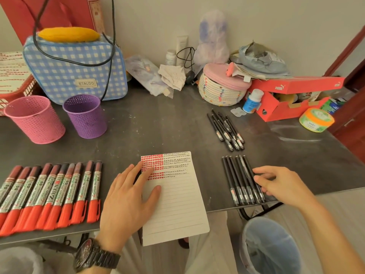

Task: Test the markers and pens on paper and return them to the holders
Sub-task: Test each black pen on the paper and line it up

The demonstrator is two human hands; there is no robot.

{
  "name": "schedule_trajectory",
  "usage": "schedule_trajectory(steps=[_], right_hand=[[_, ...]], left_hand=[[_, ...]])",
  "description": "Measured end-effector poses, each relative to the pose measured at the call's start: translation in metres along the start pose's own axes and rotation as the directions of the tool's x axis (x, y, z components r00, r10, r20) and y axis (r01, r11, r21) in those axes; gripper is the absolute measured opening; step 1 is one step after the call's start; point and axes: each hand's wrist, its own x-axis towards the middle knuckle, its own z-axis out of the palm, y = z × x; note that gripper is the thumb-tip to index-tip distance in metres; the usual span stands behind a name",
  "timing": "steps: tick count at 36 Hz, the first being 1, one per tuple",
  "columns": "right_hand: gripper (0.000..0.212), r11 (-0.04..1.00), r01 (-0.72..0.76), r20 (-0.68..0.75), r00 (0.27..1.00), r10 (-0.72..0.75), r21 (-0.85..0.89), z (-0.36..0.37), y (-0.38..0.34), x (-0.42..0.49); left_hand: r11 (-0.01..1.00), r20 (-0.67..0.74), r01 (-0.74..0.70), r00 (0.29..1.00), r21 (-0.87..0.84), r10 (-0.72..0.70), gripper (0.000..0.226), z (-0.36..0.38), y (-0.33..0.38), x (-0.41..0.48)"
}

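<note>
**Left hand (126,196) flat on the paper, right hand (280,186) curled onto the edge-row pens**

Starting big: the table (158,125) ends right under my work, and that's my main worry. The lined paper (177,210) hangs well over the near edge, and only my left hand, fingers straight and spread, presses its left side down. If that hand lifts, I'd expect the sheet to tip or slide off.

Next, the row of red markers (49,194) to the left, caps pointing at that same edge. A careless sweep of my left forearm could roll one off.

The pink holder (35,121) and the purple holder (87,117) stand upright at far left, well apart from my right hand. Any return trip crosses the paper and my left arm, so there's a chance of a smear or a knocked cup.

Smallest now: the near row of black pens (241,180). Their lower ends sit right at the table edge, with a lined bin (272,248) directly below. Drag one sideways and its neighbours could roll straight in.

My right fingers and thumb curl onto the rightmost pens of that row, touching them. Whether one pen is actually pinched, I can't tell. The rest of the row lies just left of my fingertips, and the looser far pile of pens (227,129) lies farther back on the table, out of reach of either hand.
</note>
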Motion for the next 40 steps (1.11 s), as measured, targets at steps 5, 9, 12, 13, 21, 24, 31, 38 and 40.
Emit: schedule_trajectory(steps=[5,9,12,13,21,24,31,38,40], right_hand=[[0.018,1.000,0.007,0.009,1.000,-0.007,-0.028,0.001,0.000,0.001],[0.012,0.999,0.024,-0.014,1.000,-0.025,-0.037,0.000,-0.003,0.002],[0.009,1.000,0.023,-0.084,0.996,-0.025,-0.020,-0.001,-0.006,0.007],[0.008,0.999,0.031,-0.120,0.992,-0.032,-0.006,-0.001,-0.008,0.010],[0.017,0.973,0.232,-0.304,0.926,-0.224,-0.009,0.017,-0.069,0.065],[0.023,0.958,0.265,-0.290,0.913,-0.285,-0.110,0.023,-0.094,0.093],[0.037,0.931,0.173,-0.124,0.967,-0.223,-0.323,0.037,-0.125,0.130],[0.036,0.942,0.095,-0.110,0.984,-0.137,-0.320,0.044,-0.130,0.139],[0.035,0.942,0.081,-0.101,0.988,-0.120,-0.327,0.045,-0.130,0.141]], left_hand=[[1.000,-0.002,0.002,1.000,-0.004,-0.002,0.066,-0.001,0.001,0.000],[1.000,0.004,0.004,1.000,0.005,-0.004,0.066,-0.002,0.001,0.000],[1.000,0.008,0.006,1.000,0.013,-0.007,0.068,-0.002,0.001,0.000],[1.000,0.009,0.010,1.000,0.013,-0.010,0.068,-0.002,0.001,0.000],[1.000,0.004,0.027,1.000,-0.009,-0.027,0.061,0.000,0.000,0.001],[1.000,0.007,0.026,1.000,-0.015,-0.026,0.061,0.002,-0.001,0.001],[0.999,-0.006,0.020,1.000,-0.028,-0.020,0.063,0.000,-0.001,0.002],[1.000,-0.020,0.012,1.000,-0.018,-0.013,0.064,0.000,-0.001,0.002],[1.000,-0.024,0.010,1.000,-0.017,-0.011,0.063,0.000,0.000,0.002]])
